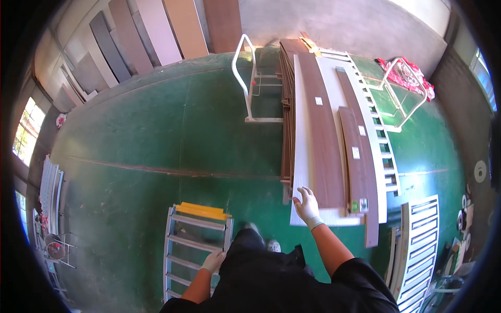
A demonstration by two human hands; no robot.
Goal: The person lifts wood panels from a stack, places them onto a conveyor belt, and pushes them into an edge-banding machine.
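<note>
My left hand (213,261), in a pale glove, is closed at the right rail of a metal stepladder (189,242) with a yellow top (201,211). Its fingertips are partly hidden, but they appear to grip the rail. My right hand (307,207), also gloved, reaches forward with fingers apart over the near left edge of a stack of long boards. Nothing is held in it. A white ribbed sheet (301,216) lies under that hand. On the sheet rest a long brown board (324,135) and shorter brown boards (360,151) with small white labels.
White tubular handles stand left (248,78) and right (409,107) of the stack. A ladder-like metal frame (385,151) runs along its right side. Slatted white panels (420,250) sit at the near right. Tall panels (185,26) lean on the far wall. Red-and-white sheeting (409,78) lies at far right.
</note>
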